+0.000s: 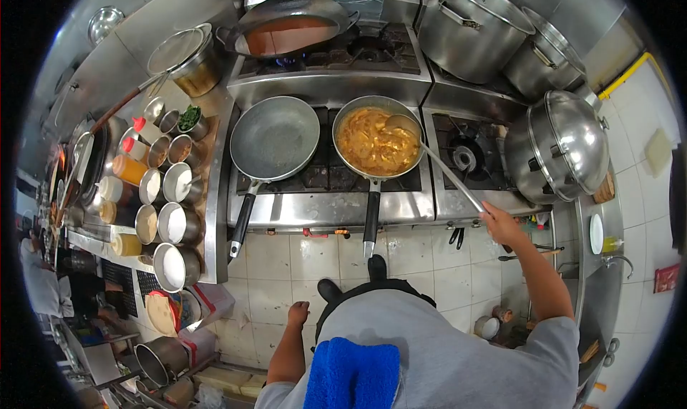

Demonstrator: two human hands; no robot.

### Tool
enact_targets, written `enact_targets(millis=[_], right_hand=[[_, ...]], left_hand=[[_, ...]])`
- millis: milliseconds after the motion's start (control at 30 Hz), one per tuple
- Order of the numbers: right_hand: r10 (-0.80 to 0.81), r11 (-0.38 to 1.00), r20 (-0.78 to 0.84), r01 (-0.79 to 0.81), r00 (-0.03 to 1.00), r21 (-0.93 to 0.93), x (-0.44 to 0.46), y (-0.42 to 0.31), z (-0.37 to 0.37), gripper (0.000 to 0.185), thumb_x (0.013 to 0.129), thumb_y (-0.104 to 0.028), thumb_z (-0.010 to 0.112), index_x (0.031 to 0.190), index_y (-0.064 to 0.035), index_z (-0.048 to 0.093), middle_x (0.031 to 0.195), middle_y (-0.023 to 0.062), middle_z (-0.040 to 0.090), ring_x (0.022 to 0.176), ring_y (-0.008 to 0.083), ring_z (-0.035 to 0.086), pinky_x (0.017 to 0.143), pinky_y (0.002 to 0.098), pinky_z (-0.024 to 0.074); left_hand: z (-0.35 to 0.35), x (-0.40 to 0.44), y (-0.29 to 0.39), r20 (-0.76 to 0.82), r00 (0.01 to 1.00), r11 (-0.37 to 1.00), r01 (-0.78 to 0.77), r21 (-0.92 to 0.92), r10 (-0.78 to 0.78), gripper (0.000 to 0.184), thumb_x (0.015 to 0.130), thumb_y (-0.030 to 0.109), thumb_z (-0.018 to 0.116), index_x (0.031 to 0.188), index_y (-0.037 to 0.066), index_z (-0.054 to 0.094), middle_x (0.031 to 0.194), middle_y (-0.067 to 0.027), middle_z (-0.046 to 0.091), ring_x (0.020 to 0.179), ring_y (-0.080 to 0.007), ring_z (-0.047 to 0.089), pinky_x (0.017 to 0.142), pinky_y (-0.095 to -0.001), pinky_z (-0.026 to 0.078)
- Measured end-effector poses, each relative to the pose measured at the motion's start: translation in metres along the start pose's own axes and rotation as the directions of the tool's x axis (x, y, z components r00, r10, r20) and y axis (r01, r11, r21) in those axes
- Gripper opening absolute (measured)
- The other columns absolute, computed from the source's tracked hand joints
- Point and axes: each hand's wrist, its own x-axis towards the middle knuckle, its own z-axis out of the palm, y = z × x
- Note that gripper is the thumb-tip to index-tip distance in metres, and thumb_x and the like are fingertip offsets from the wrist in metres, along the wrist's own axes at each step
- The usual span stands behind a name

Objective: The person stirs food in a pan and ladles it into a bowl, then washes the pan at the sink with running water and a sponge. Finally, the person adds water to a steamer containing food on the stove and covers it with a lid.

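Note:
My right hand [502, 224] is closed around the handle of a long metal ladle [452, 176], whose bowl rests in orange-brown saucy food [373, 145]. That food fills the right pan [339, 112] on the stove, with its black handle [371, 219] pointing toward me. Left of it stands an empty grey pan [275, 138] on another burner. My left hand [298, 314] hangs low beside my body, away from the pans, its fingers curled; whether anything is inside them is too small to tell.
A wide wok [290, 38] with red liquid sits over a blue flame at the back. Large steel pots [469, 33] and a domed steamer [565, 148] stand right. Seasoning containers [173, 223] and squeeze bottles [129, 170] line the left counter. Another person [44, 273] is at far left.

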Motion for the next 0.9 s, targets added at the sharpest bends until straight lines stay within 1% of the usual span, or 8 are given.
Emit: enact_targets(millis=[33,100,267,400,467,533,700,900], right_hand=[[0.001,1.0,0.001,-0.001,1.0,-0.001,-0.009,-0.002,0.003,0.046,0.091,-0.028,0.048,0.134,-0.0135,0.039,0.062,0.0071,0.054,0.045,0.0168,0.052,0.043,0.0314,0.0431],[0.059,0.955,0.155,-0.101,0.986,0.279,-0.025,-0.004,0.009,0.043,0.093,-0.026,0.047,0.134,-0.0141,0.041,0.054,-0.0007,0.041,0.037,0.0074,0.038,0.033,0.0247,0.0338],[0.063,0.929,0.262,-0.152,0.963,0.338,-0.044,-0.028,0.027,0.041,0.094,-0.027,0.044,0.132,-0.0122,0.041,0.052,-0.0008,0.041,0.037,0.0081,0.039,0.033,0.0247,0.0362],[0.068,0.805,0.37,-0.27,0.926,0.528,-0.043,-0.048,0.045,0.042,0.093,-0.029,0.046,0.131,-0.0113,0.039,0.052,-0.0022,0.038,0.037,0.0074,0.036,0.034,0.024,0.034],[-0.017,0.68,0.532,-0.38,0.847,0.627,-0.036,-0.054,0.051,0.036,0.092,-0.027,0.049,0.125,-0.0126,0.043,0.052,-0.0046,0.034,0.038,0.0056,0.033,0.034,0.0232,0.0308],[-0.047,0.629,0.555,-0.407,0.831,0.663,-0.033,-0.073,0.054,0.026,0.092,-0.024,0.05,0.116,-0.0146,0.049,0.053,-0.0071,0.031,0.039,0.0032,0.03,0.035,0.0213,0.028],[-0.304,0.13,0.673,-0.671,0.674,0.73,-0.01,-0.079,0.074,0.024,0.093,-0.02,0.047,0.117,-0.0174,0.051,0.055,-0.0096,0.034,0.041,-0.0011,0.031,0.036,0.0175,0.0263],[-0.309,0.201,0.632,-0.601,0.711,0.774,-0.009,-0.095,0.067,0.024,0.092,-0.02,0.049,0.116,-0.0167,0.051,0.055,-0.0095,0.035,0.041,-0.0011,0.032,0.036,0.0181,0.0275]], left_hand=[[0.0,0.0,-0.005,0.003,1.0,1.0,0.015,0.008,-0.015,0.037,0.08,0.027,0.056,0.098,-0.004,0.062,0.082,-0.014,0.065,0.068,-0.0203,0.063,0.066,-0.0321,0.049],[-0.001,-0.002,-0.009,0.01,1.0,1.0,0.013,0.026,-0.013,0.037,0.08,0.028,0.056,0.098,-0.004,0.062,0.082,-0.0139,0.065,0.067,-0.0203,0.063,0.066,-0.0321,0.049],[-0.003,-0.007,-0.014,0.04,0.999,0.999,0.024,0.034,-0.025,0.038,0.081,0.029,0.056,0.099,-0.004,0.061,0.085,-0.0133,0.065,0.067,-0.0205,0.063,0.065,-0.0319,0.049],[-0.004,-0.012,0.004,0.04,0.999,0.993,0.034,-0.11,-0.03,0.034,0.082,0.029,0.056,0.1,0.001,0.062,0.086,-0.0089,0.064,0.069,-0.019,0.063,0.06,-0.0323,0.048],[-0.003,-0.014,0.017,0.048,0.997,0.988,0.059,-0.146,-0.053,0.033,0.082,0.029,0.056,0.101,0.003,0.061,0.087,-0.0071,0.064,0.07,-0.0182,0.064,0.058,-0.0318,0.047],[-0.003,-0.015,0.027,0.096,0.994,0.976,0.073,-0.203,-0.055,0.032,0.083,0.03,0.055,0.104,0.006,0.06,0.091,-0.0044,0.062,0.077,-0.0164,0.063,0.058,-0.0306,0.044],[-0.003,-0.022,0.042,0.132,0.99,0.963,0.081,-0.258,-0.048,0.032,0.084,0.031,0.055,0.106,0.008,0.057,0.096,-0.0029,0.061,0.083,-0.0151,0.062,0.06,-0.0303,0.043],[-0.005,-0.023,0.033,0.169,0.982,0.943,0.131,-0.305,-0.082,0.031,0.084,0.031,0.055,0.107,0.01,0.056,0.098,-0.0022,0.059,0.083,-0.0146,0.061,0.06,-0.0292,0.042]])
